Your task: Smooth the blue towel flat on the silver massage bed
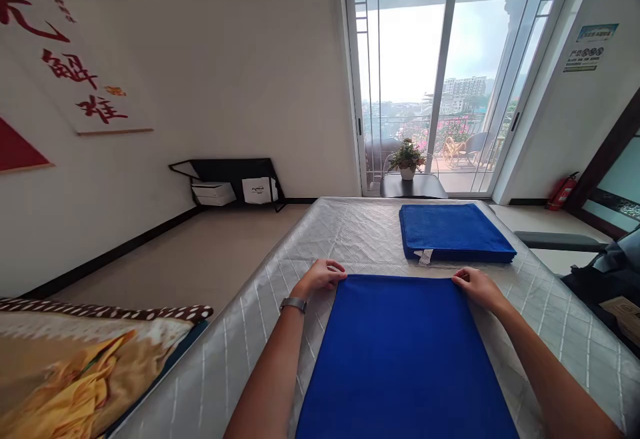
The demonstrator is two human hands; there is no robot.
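Note:
A flat blue cloth lies in front of me on a mattress with a silvery quilted cover. Its far left corner is pinched by my left hand, which wears a wristband. At the far right corner, my right hand grips the edge between thumb and fingers. The far edge runs nearly straight between both hands, while the near end passes out of view. Just beyond it rests a neat stack of folded blue cloths, with a white label hanging from its front side.
Yellow cloth lies on a patterned bedspread at the lower left. A potted plant stands on a dark chair past the mattress, before sliding glass doors. Dark bags sit at the right edge; a black rack stands by the wall.

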